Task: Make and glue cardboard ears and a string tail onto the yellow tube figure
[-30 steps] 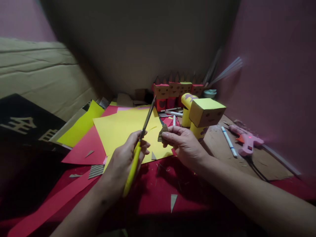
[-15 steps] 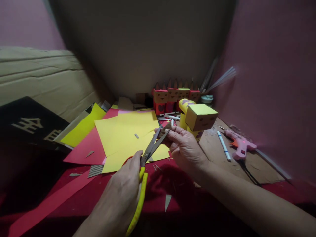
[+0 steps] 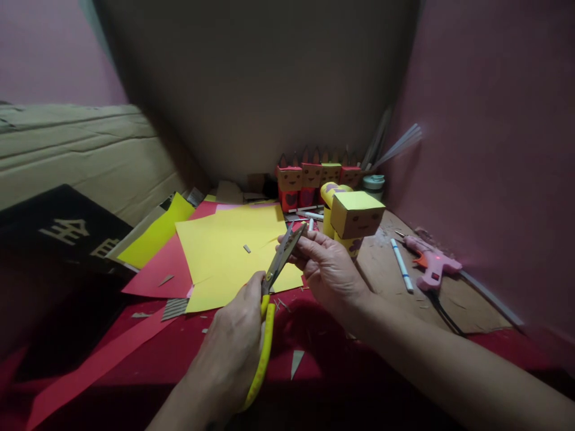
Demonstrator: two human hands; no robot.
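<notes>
My left hand (image 3: 229,338) is wrapped round the yellow-handled scissors (image 3: 262,365), their blades pointing up and away over the table. The blades lie at the fingertips of my right hand (image 3: 335,275). Those fingers are pinched on a small brown piece, seemingly cardboard, mostly hidden by the blades and fingers. Just beyond my right hand stands a yellow figure with a box-shaped cardboard head (image 3: 357,218), a drawn face and a light yellow top. Below the scissors, a pointed cardboard scrap (image 3: 297,363) lies on the red tabletop (image 3: 323,359).
Yellow sheets (image 3: 229,245) and red paper (image 3: 157,269) cover the left. Several box-headed figures (image 3: 311,175) line the back. At right, a pink glue gun (image 3: 433,260) with a lit red light and a white marker (image 3: 401,265) rest on cardboard (image 3: 476,305). A black box (image 3: 63,221) stands far left.
The scissor blades have drawn closer together at my right fingertips. My left hand appears slightly farther right, and the whole view has shifted a little.
</notes>
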